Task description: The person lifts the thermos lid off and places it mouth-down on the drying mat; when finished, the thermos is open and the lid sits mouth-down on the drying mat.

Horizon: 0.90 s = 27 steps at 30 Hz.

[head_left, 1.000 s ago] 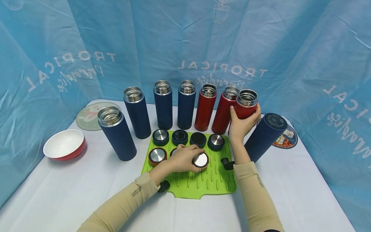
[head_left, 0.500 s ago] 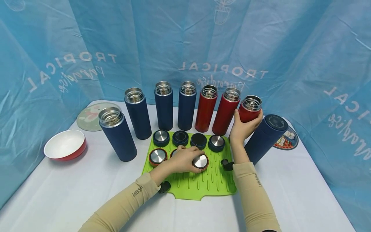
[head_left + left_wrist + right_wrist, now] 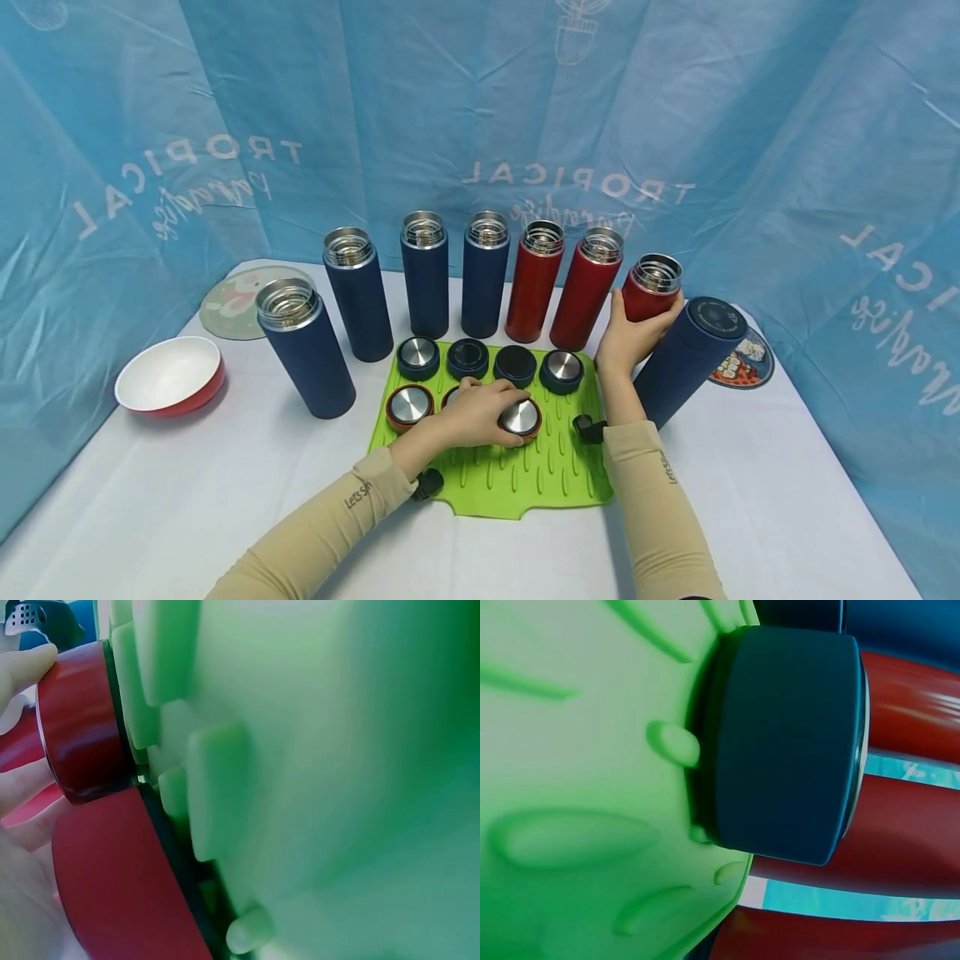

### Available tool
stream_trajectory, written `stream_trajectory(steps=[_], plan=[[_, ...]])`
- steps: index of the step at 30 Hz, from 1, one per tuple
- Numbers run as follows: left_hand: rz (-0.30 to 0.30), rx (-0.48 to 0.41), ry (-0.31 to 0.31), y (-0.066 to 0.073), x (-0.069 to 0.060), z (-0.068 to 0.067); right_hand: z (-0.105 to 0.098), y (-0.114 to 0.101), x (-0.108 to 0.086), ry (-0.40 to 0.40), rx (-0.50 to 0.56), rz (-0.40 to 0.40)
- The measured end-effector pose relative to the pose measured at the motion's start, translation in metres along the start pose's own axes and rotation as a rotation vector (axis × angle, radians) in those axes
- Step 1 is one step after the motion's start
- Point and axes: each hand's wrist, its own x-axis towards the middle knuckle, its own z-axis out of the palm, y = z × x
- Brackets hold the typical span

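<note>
In the head view my left hand (image 3: 476,414) holds a red lid (image 3: 521,417) with a steel top, thumb and fingers at its sides, on the green mat (image 3: 487,492). The left wrist view shows fingers on that lid (image 3: 82,724). Another red lid (image 3: 127,877) sits under the hand, mostly hidden in the head view. My right hand (image 3: 633,337) grips an uncapped red thermos bottle (image 3: 651,292), whose lower part the hand hides. To its left stand two more uncapped red bottles (image 3: 585,292); a capped blue thermos bottle (image 3: 686,358) is on its right.
Several uncapped blue bottles (image 3: 425,283) stand at the back and left. Blue lids (image 3: 418,358) form a row on the mat, with a red lid (image 3: 410,406) below them. A red-and-white bowl (image 3: 171,375) and round placemats (image 3: 247,308) lie outward. A blue curtain (image 3: 480,100) hangs behind.
My right hand has brought the red thermos bottle down and a little to the right, away from the other red bottles. My left hand stays at the red lid.
</note>
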Motion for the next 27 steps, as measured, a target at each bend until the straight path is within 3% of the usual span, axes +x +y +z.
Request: stream_trajectory(steps=[13, 20, 27], plan=[[0.002, -0.004, -0.008, 0.0, 0.0, 0.0, -0.002, 0.007, 0.003, 0.001, -0.016, 0.016], [0.011, 0.001, -0.001, 0.0, -0.001, 0.002, -0.001, 0.011, 0.004, 0.013, -0.041, -0.058], [0.022, 0.005, 0.002, -0.001, -0.002, 0.0, 0.001, 0.003, 0.002, -0.022, -0.142, -0.151]])
